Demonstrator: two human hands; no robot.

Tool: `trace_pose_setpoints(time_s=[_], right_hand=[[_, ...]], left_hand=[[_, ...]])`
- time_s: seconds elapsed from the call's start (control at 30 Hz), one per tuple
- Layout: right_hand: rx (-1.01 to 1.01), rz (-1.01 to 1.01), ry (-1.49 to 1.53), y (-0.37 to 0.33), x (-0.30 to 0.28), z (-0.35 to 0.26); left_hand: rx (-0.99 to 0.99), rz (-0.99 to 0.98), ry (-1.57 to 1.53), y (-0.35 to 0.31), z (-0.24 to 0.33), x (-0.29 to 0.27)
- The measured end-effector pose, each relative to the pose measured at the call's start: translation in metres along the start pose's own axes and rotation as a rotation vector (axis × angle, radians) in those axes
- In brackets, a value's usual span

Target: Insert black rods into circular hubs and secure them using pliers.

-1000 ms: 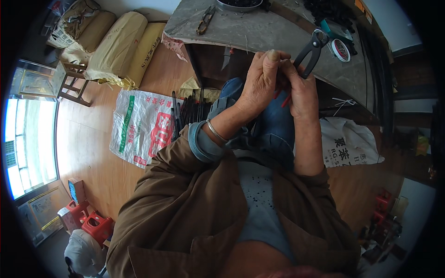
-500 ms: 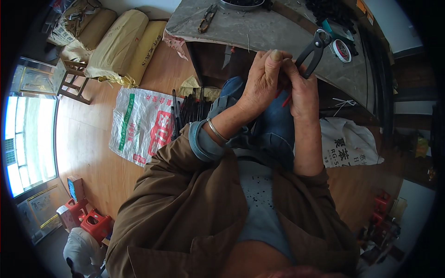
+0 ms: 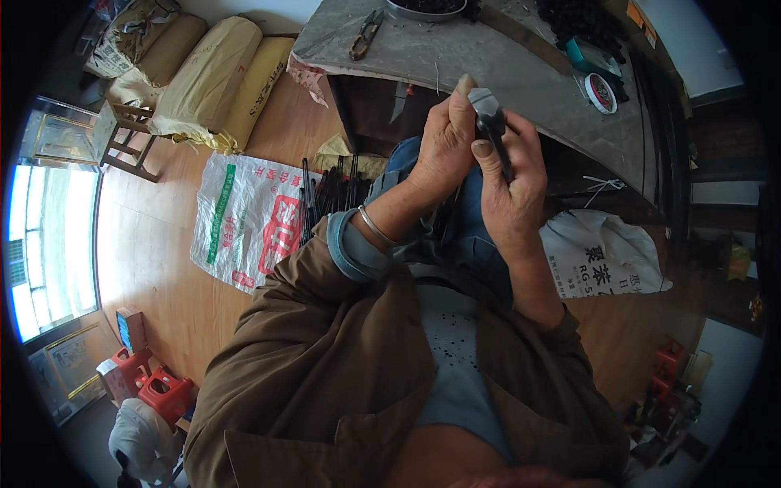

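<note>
My right hand (image 3: 517, 179) is closed around the dark handles of a pair of pincers (image 3: 486, 106), whose broad metal head points up and away from me. Right beside that head is my left hand (image 3: 442, 138), its fingers curled and its thumb raised against the jaws. Whatever the left fingers pinch is too small or too hidden to make out. Both hands are held above my knees, in front of the table's near edge.
On the grey table (image 3: 488, 61) lie snips (image 3: 366, 35), a round pan (image 3: 427, 10), a green box (image 3: 592, 58), a round tin (image 3: 600, 93) and dark pieces (image 3: 582, 20). Black rods (image 3: 333, 191) lie by a white sack (image 3: 244, 220) on the floor. Another sack (image 3: 602, 252) lies right.
The pincers have swung from pointing right over the table to upright beside my left thumb. My right hand has turned and shifted slightly left and down; the red handle ends no longer show.
</note>
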State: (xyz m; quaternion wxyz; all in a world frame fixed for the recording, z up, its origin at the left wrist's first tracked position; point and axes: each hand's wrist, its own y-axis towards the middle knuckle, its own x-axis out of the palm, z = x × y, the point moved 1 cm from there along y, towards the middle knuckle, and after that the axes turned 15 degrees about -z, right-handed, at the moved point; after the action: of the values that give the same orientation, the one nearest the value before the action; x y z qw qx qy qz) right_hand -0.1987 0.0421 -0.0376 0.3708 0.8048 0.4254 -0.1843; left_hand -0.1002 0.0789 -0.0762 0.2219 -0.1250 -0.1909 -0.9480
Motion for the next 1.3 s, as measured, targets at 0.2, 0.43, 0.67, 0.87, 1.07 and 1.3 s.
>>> trace_pose_setpoints(time_s=[0.2,0.43,0.67,0.87,1.07,1.3], right_hand=[[0.424,-0.343,0.551,0.016,-0.057,-0.01],[0.831,-0.815,0.741,-0.025,-0.08,-0.014],[0.812,-0.872,0.954,-0.038,-0.091,0.001],[0.895,-0.856,1.084,-0.036,-0.102,-0.003],[0.887,-0.95,1.122,-0.033,-0.112,0.0],[0.944,-0.962,1.106,-0.028,-0.118,-0.002]], left_hand=[[-0.267,-0.061,-0.015,0.001,0.018,-0.009],[-0.218,-0.062,-0.036,0.002,0.019,-0.005],[-0.383,-0.282,-0.034,-0.001,0.029,0.004],[-0.424,-0.365,-0.003,0.002,0.028,0.008],[-0.415,-0.37,-0.004,0.002,0.025,0.009],[-0.427,-0.364,-0.024,0.002,0.023,0.012]])
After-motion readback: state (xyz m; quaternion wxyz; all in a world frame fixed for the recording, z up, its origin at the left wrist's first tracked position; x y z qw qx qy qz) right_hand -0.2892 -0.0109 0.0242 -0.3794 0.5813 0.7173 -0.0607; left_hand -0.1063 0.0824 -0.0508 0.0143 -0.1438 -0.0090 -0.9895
